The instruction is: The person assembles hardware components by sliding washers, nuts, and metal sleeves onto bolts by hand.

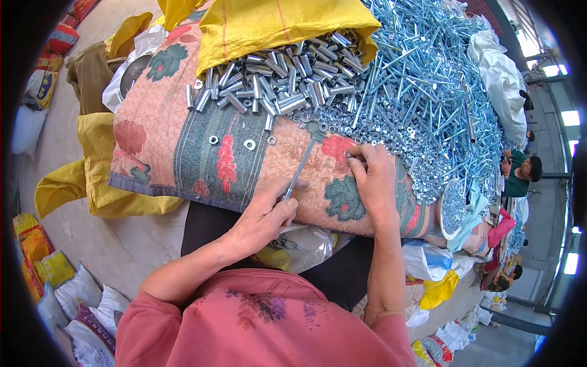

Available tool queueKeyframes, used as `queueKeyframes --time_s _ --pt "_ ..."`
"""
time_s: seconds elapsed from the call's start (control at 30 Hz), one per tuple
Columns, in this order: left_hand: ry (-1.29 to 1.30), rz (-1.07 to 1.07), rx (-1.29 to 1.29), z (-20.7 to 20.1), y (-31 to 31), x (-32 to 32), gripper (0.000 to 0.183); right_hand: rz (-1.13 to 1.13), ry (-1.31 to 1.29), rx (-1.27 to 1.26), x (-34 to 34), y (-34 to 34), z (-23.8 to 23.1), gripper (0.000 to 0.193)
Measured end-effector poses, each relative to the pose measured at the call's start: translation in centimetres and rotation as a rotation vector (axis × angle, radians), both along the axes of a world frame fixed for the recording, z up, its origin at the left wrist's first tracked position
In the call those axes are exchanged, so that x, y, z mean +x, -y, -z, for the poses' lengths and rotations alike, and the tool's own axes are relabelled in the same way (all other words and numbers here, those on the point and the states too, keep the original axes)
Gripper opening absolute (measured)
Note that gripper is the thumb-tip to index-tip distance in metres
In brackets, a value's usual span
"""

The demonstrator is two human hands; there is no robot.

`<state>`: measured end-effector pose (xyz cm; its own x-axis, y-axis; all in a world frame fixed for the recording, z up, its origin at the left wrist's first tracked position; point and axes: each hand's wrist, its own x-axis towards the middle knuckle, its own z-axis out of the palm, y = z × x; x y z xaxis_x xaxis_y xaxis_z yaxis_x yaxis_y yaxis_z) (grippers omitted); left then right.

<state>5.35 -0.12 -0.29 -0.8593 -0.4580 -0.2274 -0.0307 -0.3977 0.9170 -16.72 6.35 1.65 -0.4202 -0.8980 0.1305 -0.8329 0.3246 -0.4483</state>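
My left hand (267, 211) is closed around the lower end of a long thin metal bolt (304, 160), which slants up and to the right over the cloth. At the tips of the thumb and forefinger of my right hand (374, 174) is a small metal ring (348, 155), too small to tell as a nut or a washer. Both hands are above a patterned carpet (238, 171). Just beyond them spreads a heap of loose nuts and washers (391, 136). A few washers (249, 145) lie apart on the carpet, left of the bolt.
Short metal tubes (269, 76) spill from a yellow woven sack (281, 27) at the far side. A big pile of long bolts (422, 67) rises to the right. A white-rimmed bowl (452, 211) of small parts stands near the right edge. Another person (523, 171) is farther right.
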Motion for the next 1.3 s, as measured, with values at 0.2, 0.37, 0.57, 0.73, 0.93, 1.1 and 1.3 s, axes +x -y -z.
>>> queueKeyframes --time_s 0.2,0.37,0.57,0.73,0.93,1.1,1.3 --pt "0.022 -0.042 0.101 -0.3 0.7 0.1 0.034 0.008 -0.005 0.037 -0.1 -0.2 -0.1 0.014" --pt "0.004 -0.055 0.024 0.4 0.3 -0.1 0.031 -0.043 -0.197 0.071 0.3 -0.9 -0.4 0.016" --pt "0.055 -0.063 -0.24 1.2 -0.7 -0.5 0.027 0.02 0.132 0.046 0.8 0.0 -0.8 0.016" --pt "-0.024 -0.116 -0.277 1.6 -1.1 -1.3 0.026 -0.057 -0.107 -0.04 1.5 0.0 0.2 0.014" --pt "0.031 -0.126 -0.223 1.3 -0.8 -1.3 0.026 -0.144 -0.267 -0.095 2.5 -0.1 1.0 0.013" --pt "0.033 -0.169 -0.236 1.3 -0.6 -1.4 0.022 -0.058 0.436 -0.295 1.1 -0.4 -0.4 0.004" --pt "0.013 -0.155 -0.399 2.1 -1.3 -1.2 0.022 -0.008 0.921 -0.301 3.2 -1.4 -0.9 0.008"
